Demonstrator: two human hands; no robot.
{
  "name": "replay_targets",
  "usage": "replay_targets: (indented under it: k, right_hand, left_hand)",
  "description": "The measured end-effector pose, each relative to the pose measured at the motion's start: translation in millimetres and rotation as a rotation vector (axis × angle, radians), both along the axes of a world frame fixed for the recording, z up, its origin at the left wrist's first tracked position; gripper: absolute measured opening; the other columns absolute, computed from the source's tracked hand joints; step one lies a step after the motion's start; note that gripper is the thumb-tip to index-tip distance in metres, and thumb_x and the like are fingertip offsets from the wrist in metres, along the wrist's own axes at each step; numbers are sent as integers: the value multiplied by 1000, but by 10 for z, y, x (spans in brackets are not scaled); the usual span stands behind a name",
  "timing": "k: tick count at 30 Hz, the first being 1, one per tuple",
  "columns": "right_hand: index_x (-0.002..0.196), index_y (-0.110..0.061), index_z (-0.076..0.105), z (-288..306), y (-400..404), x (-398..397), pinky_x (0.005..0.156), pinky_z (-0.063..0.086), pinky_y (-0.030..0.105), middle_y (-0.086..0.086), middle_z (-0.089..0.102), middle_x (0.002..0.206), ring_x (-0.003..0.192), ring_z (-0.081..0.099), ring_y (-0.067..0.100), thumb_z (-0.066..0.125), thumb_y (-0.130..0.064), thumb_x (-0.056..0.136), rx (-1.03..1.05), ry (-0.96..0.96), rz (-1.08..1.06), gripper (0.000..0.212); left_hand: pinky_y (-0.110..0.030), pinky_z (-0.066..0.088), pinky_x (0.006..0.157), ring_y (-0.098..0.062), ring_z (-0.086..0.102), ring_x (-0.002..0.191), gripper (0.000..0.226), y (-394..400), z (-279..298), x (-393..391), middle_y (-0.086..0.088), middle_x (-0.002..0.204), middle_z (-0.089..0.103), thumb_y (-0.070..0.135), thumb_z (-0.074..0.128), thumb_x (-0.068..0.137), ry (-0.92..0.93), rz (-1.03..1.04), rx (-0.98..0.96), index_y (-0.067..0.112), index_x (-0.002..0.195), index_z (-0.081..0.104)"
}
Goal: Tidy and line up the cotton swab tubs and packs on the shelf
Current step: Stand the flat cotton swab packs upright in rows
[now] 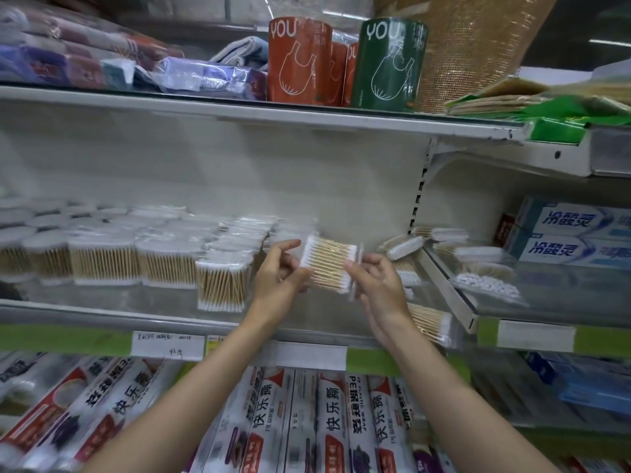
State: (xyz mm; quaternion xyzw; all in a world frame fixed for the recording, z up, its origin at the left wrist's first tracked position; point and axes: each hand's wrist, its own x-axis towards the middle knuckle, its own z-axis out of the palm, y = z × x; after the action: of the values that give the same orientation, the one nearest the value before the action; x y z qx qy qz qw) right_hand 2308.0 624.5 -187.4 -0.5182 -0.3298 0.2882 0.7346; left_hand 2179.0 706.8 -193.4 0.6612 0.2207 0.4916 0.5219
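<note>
Shelf holds blurred rows of swab tubs at left, cut off by the frame edge. Loose swab packs lie tilted at right, partly hidden behind the right forearm. Left hand and right hand both pinch one swab pack, held clear above the shelf at centre.

Glass shelf carried rows of swab tubs at left, one tub nearer the edge, loose swab packs scattered at right.
</note>
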Motion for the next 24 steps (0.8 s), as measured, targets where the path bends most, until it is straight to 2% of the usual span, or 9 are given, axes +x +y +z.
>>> replay_targets:
  k: [2, 4, 8, 9, 12, 14, 17, 20, 24]
  right_hand:
    - [95, -16, 60, -3, 4, 10, 74, 46, 28, -3, 69, 88, 82, 62, 13, 65, -12, 84, 37, 7, 13, 12]
    - [99, -15, 62, -16, -4, 20, 78, 46, 33, -1, 69, 91, 84, 62, 15, 63, -15, 85, 59, 40, 45, 14]
    - [115, -12, 57, -36, -29, 21, 79, 53, 35, 4, 69, 98, 88, 65, 19, 68, -31, 72, 58, 64, 152, 49]
    - [115, -11, 56, -37, -40, 11, 76, 54, 33, 4, 70, 99, 89, 65, 19, 68, -30, 71, 45, 54, 177, 49]
    - [109, -12, 61, -40, -52, -7, 70, 50, 25, 2, 69, 102, 90, 63, 16, 63, -16, 85, 2, -23, 201, 24]
    - [104, -16, 62, -44, -47, -8, 72, 47, 26, 0, 69, 99, 87, 61, 14, 59, -13, 88, -3, -25, 188, 16]
    - [100, -19, 62, -43, -44, -4, 73, 43, 29, -2, 70, 97, 87, 59, 14, 59, -16, 89, 0, -16, 164, 12]
    - [99, -19, 62, -55, -30, 12, 76, 42, 31, -1, 70, 98, 90, 59, 17, 61, -19, 88, -10, -28, 146, 12]
    - [91, -23, 60, -85, -26, 7, 76, 41, 32, -5, 69, 91, 91, 57, 17, 67, -24, 83, 17, -88, 166, 11]
  left_hand:
    - [-37, 54, 67, -28, 60, 78, 22, -9, 2, 5, -21, 89, 59, 20, 63, 87, 54, -23, -16, 20, 107, 55]
    - [-26, 46, 54, -22, 55, 64, 12, -39, 8, 23, -25, 82, 57, 19, 59, 90, 76, -38, -6, 10, 97, 55]
    - [-21, 49, 51, -13, 61, 59, 3, -69, 13, 22, -7, 77, 65, 8, 55, 91, 26, -103, -22, 9, 90, 52]
    - [-22, 52, 53, -13, 65, 60, 5, -79, 15, 15, -6, 79, 67, 6, 55, 90, 15, -125, -24, 7, 92, 51]
    - [-22, 54, 57, -15, 68, 66, 17, -124, 19, 0, -5, 83, 68, 8, 58, 89, 58, -142, 36, -2, 99, 48]
    - [-22, 54, 60, -12, 66, 69, 20, -160, 16, 8, -1, 85, 66, 14, 62, 87, 131, -79, 120, 1, 98, 50]
    - [-19, 48, 62, -1, 53, 65, 25, -184, -18, 11, 4, 82, 58, 23, 70, 81, 174, 111, 278, 15, 93, 51]
    - [-13, 40, 57, 0, 44, 59, 27, -178, -40, 3, 4, 77, 50, 24, 74, 79, 120, 245, 386, 16, 90, 50]
    - [-24, 50, 64, -4, 54, 71, 17, -141, -55, 9, 3, 87, 58, 24, 73, 79, 176, 208, 424, 16, 87, 60]
